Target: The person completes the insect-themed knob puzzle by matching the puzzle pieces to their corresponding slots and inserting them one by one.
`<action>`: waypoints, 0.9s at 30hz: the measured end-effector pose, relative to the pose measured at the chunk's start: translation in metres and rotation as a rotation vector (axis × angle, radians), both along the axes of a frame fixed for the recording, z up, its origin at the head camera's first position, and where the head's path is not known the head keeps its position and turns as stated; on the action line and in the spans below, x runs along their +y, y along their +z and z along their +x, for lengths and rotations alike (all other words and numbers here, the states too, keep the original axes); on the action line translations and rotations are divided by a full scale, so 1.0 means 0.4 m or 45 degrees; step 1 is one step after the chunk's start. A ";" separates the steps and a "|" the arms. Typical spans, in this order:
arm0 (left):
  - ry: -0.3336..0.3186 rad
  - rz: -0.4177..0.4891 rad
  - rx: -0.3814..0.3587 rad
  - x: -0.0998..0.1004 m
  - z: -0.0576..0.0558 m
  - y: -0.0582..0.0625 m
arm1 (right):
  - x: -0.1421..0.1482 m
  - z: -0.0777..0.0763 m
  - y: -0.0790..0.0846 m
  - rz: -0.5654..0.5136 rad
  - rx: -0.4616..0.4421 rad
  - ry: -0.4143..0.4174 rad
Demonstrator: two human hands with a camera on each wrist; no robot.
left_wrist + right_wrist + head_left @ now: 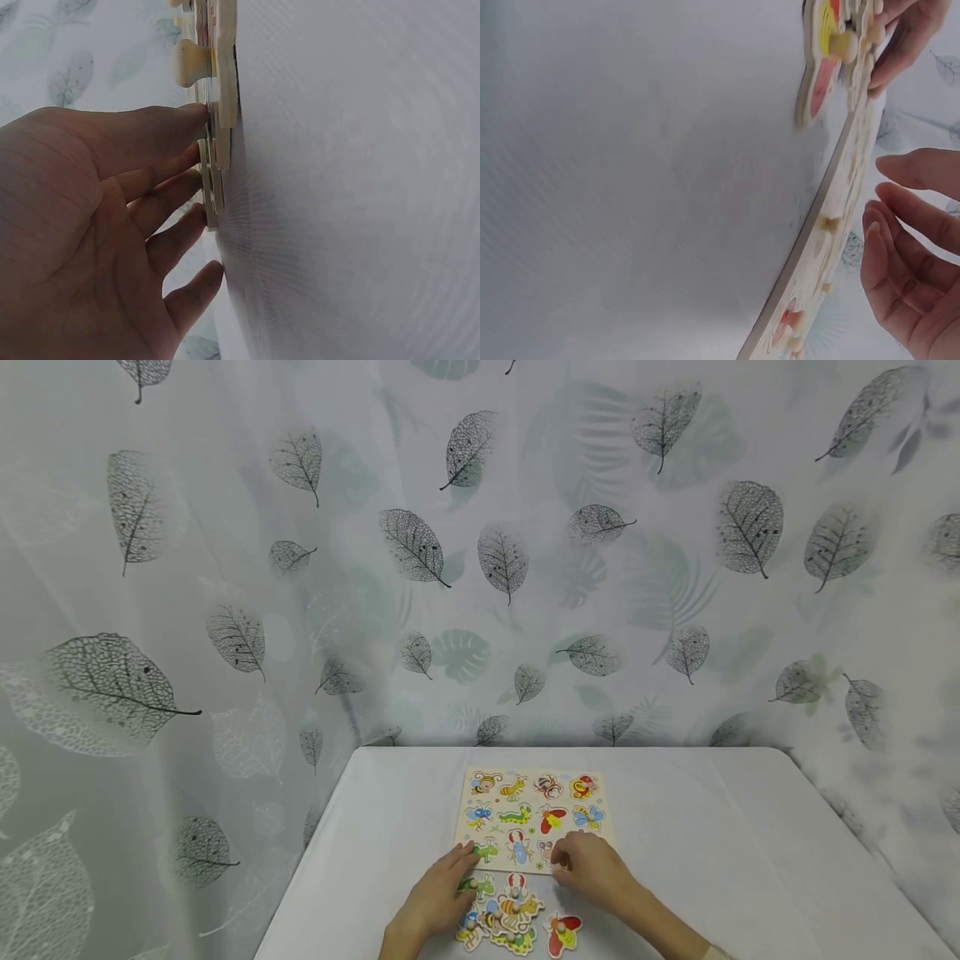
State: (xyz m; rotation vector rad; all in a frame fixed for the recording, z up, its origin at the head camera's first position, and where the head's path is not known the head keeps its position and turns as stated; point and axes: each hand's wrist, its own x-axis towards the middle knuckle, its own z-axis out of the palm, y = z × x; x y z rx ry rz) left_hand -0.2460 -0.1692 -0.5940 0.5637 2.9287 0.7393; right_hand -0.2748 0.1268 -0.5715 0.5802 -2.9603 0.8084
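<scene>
A wooden insect puzzle board [463, 810] lies on the white table. My left hand [437, 893] rests at its lower left corner, fingers extended against the stacked wooden edges in the left wrist view. By that thumb sits a heap of knobbed insect pieces [517, 910], some overlapping. Over the board's lower right corner hovers my right hand [600, 870], beside a pinkish insect picture [545, 850]. Its fingers [922, 225] bend loosely, thumb and index tips slightly apart, with nothing visible between them. The palm side of the right hand is hidden in the head view.
A red and yellow winged insect piece [562, 935] lies apart, right of the heap. White tabletop [720, 835] extends to the right of the board. Behind the table hangs a leaf-patterned curtain [555, 610].
</scene>
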 end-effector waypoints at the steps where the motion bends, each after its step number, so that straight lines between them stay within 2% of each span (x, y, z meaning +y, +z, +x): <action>1: 0.000 -0.007 -0.001 0.000 0.000 0.001 | 0.001 0.007 0.003 -0.015 -0.020 0.030; 5: 0.002 -0.015 -0.004 -0.001 0.000 0.001 | 0.006 0.031 0.012 -0.075 -0.074 0.162; 8: 0.001 -0.014 -0.004 -0.001 0.000 0.002 | 0.008 0.046 0.019 -0.118 -0.159 0.274; 11: -0.001 -0.013 -0.005 -0.001 0.000 0.003 | 0.011 0.059 0.025 -0.119 -0.251 0.383; 14: 0.002 -0.013 -0.003 -0.002 -0.001 0.001 | 0.013 0.067 0.026 -0.095 -0.278 0.451; 27: -0.010 -0.022 0.010 -0.001 0.002 0.003 | 0.022 0.104 0.015 -0.037 -0.243 0.443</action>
